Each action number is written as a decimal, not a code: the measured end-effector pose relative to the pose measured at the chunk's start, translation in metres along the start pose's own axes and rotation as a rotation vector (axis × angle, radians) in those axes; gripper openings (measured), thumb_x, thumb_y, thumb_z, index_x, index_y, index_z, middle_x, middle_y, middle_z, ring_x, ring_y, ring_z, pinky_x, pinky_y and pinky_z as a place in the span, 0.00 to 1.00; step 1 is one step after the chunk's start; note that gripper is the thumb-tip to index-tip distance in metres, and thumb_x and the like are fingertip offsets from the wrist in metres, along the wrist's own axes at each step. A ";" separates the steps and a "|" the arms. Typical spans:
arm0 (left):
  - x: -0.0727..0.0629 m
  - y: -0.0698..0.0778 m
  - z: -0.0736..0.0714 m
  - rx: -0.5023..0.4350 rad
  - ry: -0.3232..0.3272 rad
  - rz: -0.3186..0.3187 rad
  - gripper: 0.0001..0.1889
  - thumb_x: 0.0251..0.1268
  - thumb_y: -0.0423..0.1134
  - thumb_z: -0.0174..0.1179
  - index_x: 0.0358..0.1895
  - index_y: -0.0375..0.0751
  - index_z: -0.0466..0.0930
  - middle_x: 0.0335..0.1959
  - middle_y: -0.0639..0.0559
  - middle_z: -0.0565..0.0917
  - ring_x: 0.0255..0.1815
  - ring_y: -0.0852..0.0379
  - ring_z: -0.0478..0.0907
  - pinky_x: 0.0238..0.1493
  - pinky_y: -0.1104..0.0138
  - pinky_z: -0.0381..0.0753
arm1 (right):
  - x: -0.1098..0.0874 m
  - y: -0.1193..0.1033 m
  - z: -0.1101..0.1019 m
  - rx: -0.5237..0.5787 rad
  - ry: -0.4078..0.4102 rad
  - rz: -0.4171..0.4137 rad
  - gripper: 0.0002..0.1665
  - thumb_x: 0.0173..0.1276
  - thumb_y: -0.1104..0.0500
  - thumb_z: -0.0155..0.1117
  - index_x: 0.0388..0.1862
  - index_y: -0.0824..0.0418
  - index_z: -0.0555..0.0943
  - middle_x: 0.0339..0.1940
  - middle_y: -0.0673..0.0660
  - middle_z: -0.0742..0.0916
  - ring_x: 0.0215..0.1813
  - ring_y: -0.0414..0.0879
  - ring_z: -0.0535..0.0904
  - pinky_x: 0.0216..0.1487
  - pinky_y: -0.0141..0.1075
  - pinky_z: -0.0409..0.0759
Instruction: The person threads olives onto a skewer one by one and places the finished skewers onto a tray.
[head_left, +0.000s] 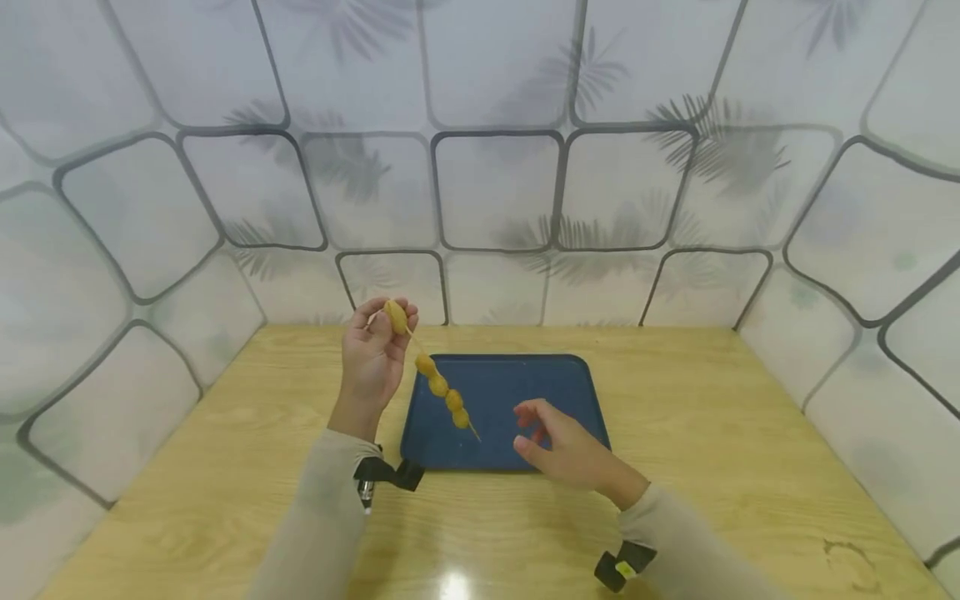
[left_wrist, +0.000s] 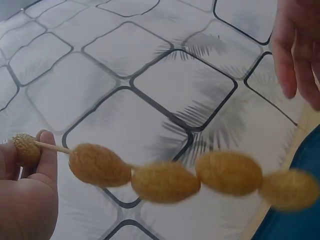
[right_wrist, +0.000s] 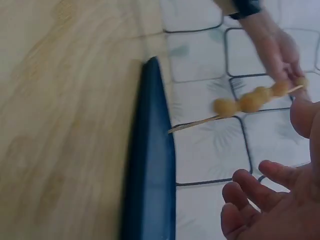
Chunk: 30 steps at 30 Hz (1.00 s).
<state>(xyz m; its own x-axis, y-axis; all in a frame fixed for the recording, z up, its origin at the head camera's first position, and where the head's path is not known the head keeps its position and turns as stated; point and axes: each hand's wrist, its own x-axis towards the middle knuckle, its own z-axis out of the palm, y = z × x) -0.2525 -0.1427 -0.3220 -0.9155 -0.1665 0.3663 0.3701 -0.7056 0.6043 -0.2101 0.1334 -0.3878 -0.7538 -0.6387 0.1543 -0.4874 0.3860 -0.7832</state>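
My left hand (head_left: 367, 367) holds up a wooden skewer of golden-brown fried balls (head_left: 437, 384), its thumb and fingers pinching the top ball (head_left: 395, 317). The skewer slants down to the right over the tray, its bare pointed tip lowest. In the left wrist view, several balls (left_wrist: 165, 182) sit in a row, with a bare bit of stick (left_wrist: 52, 147) between them and the pinched one. My right hand (head_left: 573, 450) hovers above the tray's right part, fingers loosely bent, holding nothing. The right wrist view shows its fingers (right_wrist: 250, 190) apart from the skewer.
A dark blue tray (head_left: 517, 367) lies on the light wooden table (head_left: 675, 400). Pale walls (head_left: 495, 192) with dark rounded-square outlines and leaf prints surround the table at the back and sides. Black straps (head_left: 390, 473) are round both wrists.
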 end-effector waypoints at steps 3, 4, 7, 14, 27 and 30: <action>0.001 0.001 0.001 0.000 0.043 -0.024 0.09 0.75 0.33 0.50 0.53 0.35 0.68 0.43 0.44 0.81 0.44 0.54 0.85 0.55 0.68 0.84 | 0.004 0.006 0.012 -0.040 -0.024 0.014 0.37 0.81 0.43 0.50 0.74 0.71 0.61 0.64 0.70 0.77 0.59 0.62 0.77 0.55 0.51 0.83; 0.001 0.001 0.001 -0.001 0.054 -0.026 0.09 0.76 0.33 0.50 0.53 0.35 0.68 0.43 0.44 0.81 0.44 0.54 0.85 0.55 0.68 0.84 | 0.004 0.006 0.016 0.000 -0.042 0.030 0.35 0.82 0.45 0.50 0.73 0.71 0.63 0.62 0.70 0.78 0.58 0.62 0.78 0.54 0.51 0.83; 0.002 0.002 0.002 -0.011 0.090 -0.033 0.09 0.77 0.34 0.47 0.53 0.36 0.71 0.43 0.45 0.80 0.44 0.54 0.85 0.54 0.69 0.85 | 0.004 0.002 0.024 0.108 -0.037 0.014 0.24 0.84 0.51 0.46 0.59 0.72 0.73 0.44 0.62 0.83 0.40 0.47 0.80 0.40 0.35 0.82; 0.002 -0.003 -0.003 -0.056 0.103 -0.032 0.11 0.75 0.38 0.50 0.52 0.35 0.74 0.43 0.45 0.82 0.43 0.55 0.86 0.53 0.70 0.85 | -0.003 -0.023 0.036 0.388 0.080 -0.008 0.14 0.85 0.65 0.39 0.42 0.72 0.71 0.20 0.49 0.70 0.20 0.35 0.62 0.21 0.26 0.61; 0.004 -0.014 0.003 -0.135 0.089 0.025 0.12 0.59 0.36 0.66 0.44 0.34 0.84 0.37 0.42 0.84 0.36 0.53 0.86 0.42 0.71 0.87 | 0.004 -0.038 0.059 0.012 0.529 -0.265 0.17 0.73 0.74 0.53 0.24 0.61 0.70 0.15 0.43 0.69 0.18 0.24 0.56 0.12 0.21 0.56; 0.006 -0.017 0.007 -0.143 0.070 0.028 0.13 0.55 0.35 0.69 0.43 0.35 0.84 0.36 0.42 0.84 0.35 0.53 0.86 0.43 0.70 0.88 | 0.006 -0.035 0.061 -0.010 0.583 -0.266 0.17 0.71 0.75 0.54 0.23 0.61 0.69 0.14 0.42 0.68 0.18 0.24 0.56 0.11 0.21 0.55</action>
<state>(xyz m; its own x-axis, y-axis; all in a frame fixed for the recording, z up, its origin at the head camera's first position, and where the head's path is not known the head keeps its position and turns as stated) -0.2628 -0.1263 -0.3252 -0.9156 -0.2318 0.3286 0.3742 -0.7902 0.4853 -0.1704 0.0756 -0.3967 -0.7213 -0.2476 0.6469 -0.6926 0.2723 -0.6680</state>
